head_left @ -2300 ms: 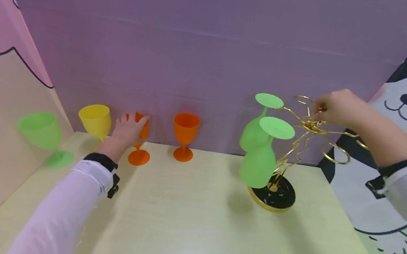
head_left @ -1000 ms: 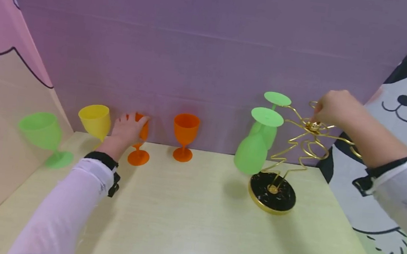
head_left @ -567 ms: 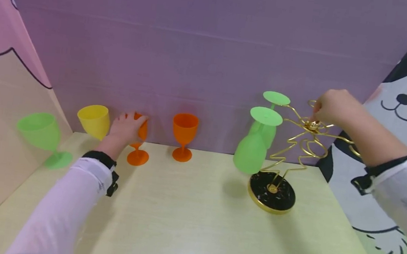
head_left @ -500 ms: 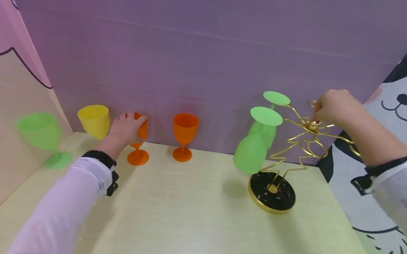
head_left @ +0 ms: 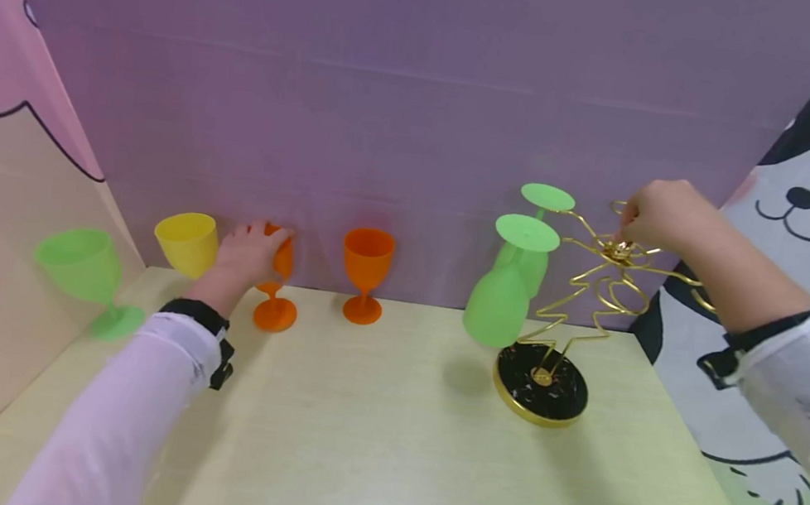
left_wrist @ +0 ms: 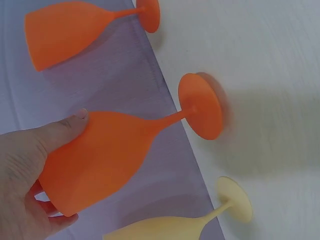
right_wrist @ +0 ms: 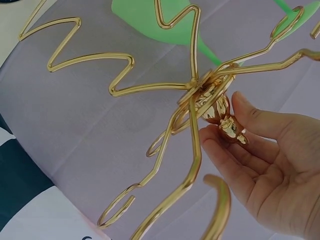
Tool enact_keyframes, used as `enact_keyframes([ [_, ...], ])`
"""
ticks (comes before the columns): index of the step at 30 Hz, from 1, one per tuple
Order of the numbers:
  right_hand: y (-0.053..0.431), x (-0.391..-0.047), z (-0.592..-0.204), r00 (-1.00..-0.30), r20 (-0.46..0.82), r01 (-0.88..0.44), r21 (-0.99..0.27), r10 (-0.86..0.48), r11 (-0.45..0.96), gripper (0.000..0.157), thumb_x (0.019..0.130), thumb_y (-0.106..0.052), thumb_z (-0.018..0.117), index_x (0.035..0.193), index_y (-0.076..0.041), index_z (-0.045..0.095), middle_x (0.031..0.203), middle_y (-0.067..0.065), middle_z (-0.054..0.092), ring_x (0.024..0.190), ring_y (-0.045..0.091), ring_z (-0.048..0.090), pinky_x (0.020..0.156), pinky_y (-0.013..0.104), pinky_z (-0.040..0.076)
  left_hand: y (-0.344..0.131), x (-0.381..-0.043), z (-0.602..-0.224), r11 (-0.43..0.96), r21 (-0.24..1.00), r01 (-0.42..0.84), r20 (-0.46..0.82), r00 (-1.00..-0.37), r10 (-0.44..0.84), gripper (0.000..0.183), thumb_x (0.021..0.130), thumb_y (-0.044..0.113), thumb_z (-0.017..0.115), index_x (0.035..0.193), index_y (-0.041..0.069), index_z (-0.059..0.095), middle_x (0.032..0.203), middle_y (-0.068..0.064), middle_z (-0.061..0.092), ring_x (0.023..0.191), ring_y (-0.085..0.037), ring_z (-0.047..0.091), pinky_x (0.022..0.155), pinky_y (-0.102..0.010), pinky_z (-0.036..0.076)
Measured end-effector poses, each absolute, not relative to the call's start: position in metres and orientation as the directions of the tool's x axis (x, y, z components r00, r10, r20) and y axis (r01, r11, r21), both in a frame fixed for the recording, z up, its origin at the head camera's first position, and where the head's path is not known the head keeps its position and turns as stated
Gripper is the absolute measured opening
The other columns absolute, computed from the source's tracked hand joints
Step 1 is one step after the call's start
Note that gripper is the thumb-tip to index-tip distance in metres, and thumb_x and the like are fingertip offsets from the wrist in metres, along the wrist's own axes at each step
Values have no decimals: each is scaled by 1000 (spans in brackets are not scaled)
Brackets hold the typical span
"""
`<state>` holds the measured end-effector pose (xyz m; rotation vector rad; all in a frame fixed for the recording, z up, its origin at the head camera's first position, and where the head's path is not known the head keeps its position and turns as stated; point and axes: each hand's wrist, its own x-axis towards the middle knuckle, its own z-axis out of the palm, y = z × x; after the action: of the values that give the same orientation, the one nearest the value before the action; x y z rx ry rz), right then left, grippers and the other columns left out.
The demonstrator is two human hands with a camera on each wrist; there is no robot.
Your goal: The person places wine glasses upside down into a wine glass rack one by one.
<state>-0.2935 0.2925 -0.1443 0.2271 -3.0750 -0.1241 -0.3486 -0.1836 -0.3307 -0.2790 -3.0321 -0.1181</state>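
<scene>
In the left wrist view my left hand point(left_wrist: 22, 170) grips the bowl of an orange goblet point(left_wrist: 100, 155), thumb on one side and fingers on the other. The goblet's round foot rests on the table by the purple backdrop. My right hand point(head_left: 667, 216) is at the top of a gold wire glass rack point(head_left: 543, 385) with a round black base. In the right wrist view its thumb and fingers close around the rack's shiny gold knob point(right_wrist: 231, 129). Two green goblets hang upside down from the rack's left arms, a front one point(head_left: 498, 309) and a rear one point(head_left: 548, 195).
A second orange goblet point(head_left: 368, 261) stands right of the held one. On the left are a yellow goblet point(head_left: 185, 244), partly behind my left hand, and a green goblet point(head_left: 82, 266). Printed panels flank the pale table point(head_left: 368, 440); other rack loops stick out around my right hand.
Since the earliest frame the rack's top has turned: the front green goblet shifted left and the rear one right. Over the last second little has moved; my left hand stays on the orange goblet.
</scene>
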Motion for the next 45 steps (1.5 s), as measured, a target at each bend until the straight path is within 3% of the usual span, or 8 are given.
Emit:
enact_keyframes([
  [14,295,-297,-143,-980,56,-183,102,-189,978,21,79,-24,64,79,-3,66,72,6,55,68,23,46,53,31,35,-192,-345,-309,981,81,176,165,-973,160,77,70,31,74,135,17,34,127,-26,30,109,-49,30,90,-60,32],
  [24,304,-299,-148,-975,71,-202,94,-209,975,29,80,-27,64,88,0,65,81,13,60,75,27,51,64,41,42,-189,-330,-283,972,90,215,210,-959,193,78,70,31,75,135,17,33,130,-26,29,111,-48,30,93,-59,30],
  [31,307,-297,-146,-977,64,-199,44,-202,979,58,83,-42,58,117,3,51,106,26,56,94,41,50,78,52,41,-188,-312,-264,971,82,226,248,-948,200,79,70,31,74,136,17,33,131,-26,28,113,-48,28,92,-61,29],
  [35,310,-293,-140,-975,100,-198,12,-199,980,64,85,-48,52,124,1,43,117,30,48,103,46,44,82,57,38,-187,-306,-256,963,102,251,293,-932,212,79,70,31,75,135,18,33,131,-26,27,114,-49,28,91,-61,30],
  [37,310,-290,-137,-974,120,-196,-2,-194,981,67,86,-50,48,129,0,39,122,31,42,108,48,40,89,61,30,-187,-304,-253,959,124,254,307,-929,206,78,70,31,75,136,19,32,132,-25,27,114,-49,28,90,-61,31],
  [39,310,-286,-134,-974,134,-184,-13,-180,983,72,85,-53,45,134,-2,32,129,31,36,114,50,33,96,67,12,-187,-301,-250,956,150,251,317,-928,194,78,70,31,75,135,21,33,133,-25,27,114,-49,28,88,-61,32],
  [42,309,-280,-129,-976,148,-163,-27,-157,986,79,83,-58,43,141,-8,21,138,30,24,121,54,19,88,70,-16,-188,-296,-246,953,183,241,320,-931,174,78,70,32,75,135,23,33,134,-24,26,113,-49,28,86,-62,32],
  [45,306,-275,-127,-973,169,-165,-40,-156,985,82,83,-59,45,143,-13,14,143,27,15,124,54,9,82,68,-23,-190,-289,-242,951,210,227,326,-933,151,78,69,33,75,135,25,33,136,-22,24,114,-48,27,84,-63,33],
])
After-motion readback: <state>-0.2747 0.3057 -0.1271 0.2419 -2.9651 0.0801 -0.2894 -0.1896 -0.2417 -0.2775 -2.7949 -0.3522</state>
